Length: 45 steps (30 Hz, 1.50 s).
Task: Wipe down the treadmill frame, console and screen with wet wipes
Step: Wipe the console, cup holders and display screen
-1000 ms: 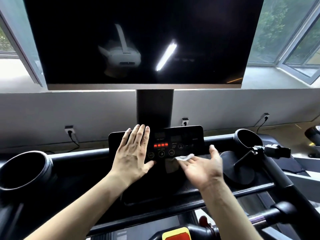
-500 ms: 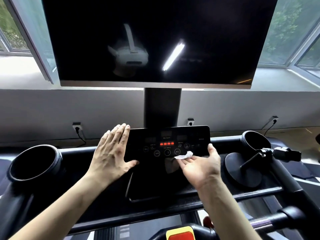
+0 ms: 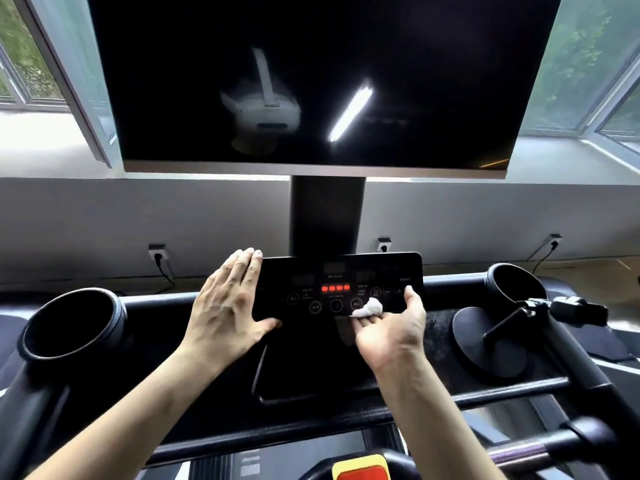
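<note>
The screen [image 3: 415,64] runs past the top edge, and the near red and yellow button [image 3: 362,469] is cut by the bottom edge. The left grip [image 3: 228,306] covers the left end of the console panel [image 3: 381,271], whose labels are too small to read. The bunched wet wipe [image 3: 370,308] hides the fingertips of the right grip [image 3: 391,330].

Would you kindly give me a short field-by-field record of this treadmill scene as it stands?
left hand: flat, fingers straight, at the left edge of the black glossy control panel
right hand: presses a crumpled white wet wipe onto the panel's lower button row, thumb apart
red display segments: lit, mid-panel
large black screen: dark, reflecting a light strip
round black cup holders: far left, and far right
</note>
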Tool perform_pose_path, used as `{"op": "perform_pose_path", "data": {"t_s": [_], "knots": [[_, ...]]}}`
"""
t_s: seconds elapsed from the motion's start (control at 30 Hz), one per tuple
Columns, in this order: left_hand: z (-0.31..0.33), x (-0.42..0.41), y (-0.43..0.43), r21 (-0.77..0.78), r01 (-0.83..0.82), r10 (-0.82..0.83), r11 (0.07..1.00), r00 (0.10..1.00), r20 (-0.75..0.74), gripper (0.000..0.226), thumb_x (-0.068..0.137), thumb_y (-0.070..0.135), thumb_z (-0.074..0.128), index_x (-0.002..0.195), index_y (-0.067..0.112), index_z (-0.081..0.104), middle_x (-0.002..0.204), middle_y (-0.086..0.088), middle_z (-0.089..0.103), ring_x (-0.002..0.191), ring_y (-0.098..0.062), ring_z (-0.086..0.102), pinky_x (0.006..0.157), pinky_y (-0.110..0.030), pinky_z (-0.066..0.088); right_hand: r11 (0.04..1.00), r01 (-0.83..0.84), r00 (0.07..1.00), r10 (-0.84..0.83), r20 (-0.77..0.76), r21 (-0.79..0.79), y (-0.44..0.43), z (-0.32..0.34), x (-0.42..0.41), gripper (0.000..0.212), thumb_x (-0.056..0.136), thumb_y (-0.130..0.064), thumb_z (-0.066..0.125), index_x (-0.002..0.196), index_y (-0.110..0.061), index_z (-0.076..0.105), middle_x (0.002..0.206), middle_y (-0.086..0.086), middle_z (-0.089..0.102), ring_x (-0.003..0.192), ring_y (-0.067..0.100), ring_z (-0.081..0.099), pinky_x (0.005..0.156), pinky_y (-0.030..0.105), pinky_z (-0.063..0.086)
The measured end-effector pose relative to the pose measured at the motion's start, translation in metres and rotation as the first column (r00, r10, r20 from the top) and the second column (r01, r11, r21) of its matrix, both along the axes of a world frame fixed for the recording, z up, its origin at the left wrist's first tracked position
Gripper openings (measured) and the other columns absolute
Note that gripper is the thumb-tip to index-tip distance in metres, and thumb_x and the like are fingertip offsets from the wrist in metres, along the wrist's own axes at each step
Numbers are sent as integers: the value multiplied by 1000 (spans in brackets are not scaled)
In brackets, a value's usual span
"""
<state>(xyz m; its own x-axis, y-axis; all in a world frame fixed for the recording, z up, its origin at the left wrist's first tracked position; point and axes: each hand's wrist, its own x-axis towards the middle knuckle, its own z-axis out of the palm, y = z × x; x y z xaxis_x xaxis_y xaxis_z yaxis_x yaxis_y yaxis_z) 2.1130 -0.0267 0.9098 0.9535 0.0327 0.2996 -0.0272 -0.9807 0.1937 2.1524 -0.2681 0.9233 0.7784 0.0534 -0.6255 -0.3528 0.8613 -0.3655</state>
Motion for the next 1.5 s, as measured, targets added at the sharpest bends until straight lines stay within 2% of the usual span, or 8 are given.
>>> {"op": "perform_pose_path", "data": {"t_s": [0.13,0.3,0.5,0.67,0.77,0.97,1.3,1.5], "knots": [[0,-1,-1,-6,-7,7,1000,1000,1,125,60,57,91,159,9,31,163,-9,37,152,-24,31,121,-41,31,993,-112,992,114,-57,44,-41,2,0,94,96,-59,48,141,21,30,142,40,44,139,51,40,120,56,30],[-1,0,0,-7,-4,4,1000,1000,0,125,61,57,91,160,9,30,163,-9,36,152,-24,30,121,-42,32,991,117,991,-120,-58,-67,-80,5,13,82,99,-57,42,138,15,41,135,32,54,131,46,52,111,55,41],[0,0,-2,-13,-6,6,1000,1000,5,125,62,55,91,160,8,29,164,-9,35,153,-24,28,121,-41,31,991,123,991,-126,-51,-41,-14,12,14,38,101,-50,45,79,-19,41,55,-5,29,35,7,33,39,16,42],[0,-1,0,-7,-5,5,1000,1000,6,125,60,56,91,159,7,31,162,-10,37,152,-26,32,119,-43,34,993,-90,994,94,-51,80,-1,0,-8,81,94,-54,56,133,16,42,136,19,55,121,27,60,112,50,44],[-2,-1,1,-11,-6,6,1000,1000,5,125,62,56,90,160,8,30,163,-10,35,153,-25,30,121,-41,31,992,-102,993,106,-51,67,-36,8,-4,86,96,-55,52,138,19,36,137,41,47,131,54,48,115,60,35],[-3,-1,0,-30,-7,7,1000,1000,-9,124,64,58,89,161,10,27,166,-7,31,155,-22,25,122,-39,27,988,142,990,-142,-10,-60,-57,1,10,76,98,-54,48,143,8,40,144,27,50,129,41,54,116,50,40],[1,-3,0,-34,-19,17,999,999,-40,123,66,59,86,162,12,25,167,-6,27,156,-19,20,121,-29,10,974,-224,974,224,-37,-11,27,-2,-19,73,98,-51,52,128,15,50,128,34,60,123,46,59,112,52,43],[0,-2,1,-36,-14,13,999,999,-45,124,65,59,87,162,11,25,167,-6,27,156,-19,19,121,-30,15,1000,-2,999,0,-51,-20,-33,3,0,67,98,-51,49,122,11,47,130,33,56,125,48,55,114,56,39]]}}
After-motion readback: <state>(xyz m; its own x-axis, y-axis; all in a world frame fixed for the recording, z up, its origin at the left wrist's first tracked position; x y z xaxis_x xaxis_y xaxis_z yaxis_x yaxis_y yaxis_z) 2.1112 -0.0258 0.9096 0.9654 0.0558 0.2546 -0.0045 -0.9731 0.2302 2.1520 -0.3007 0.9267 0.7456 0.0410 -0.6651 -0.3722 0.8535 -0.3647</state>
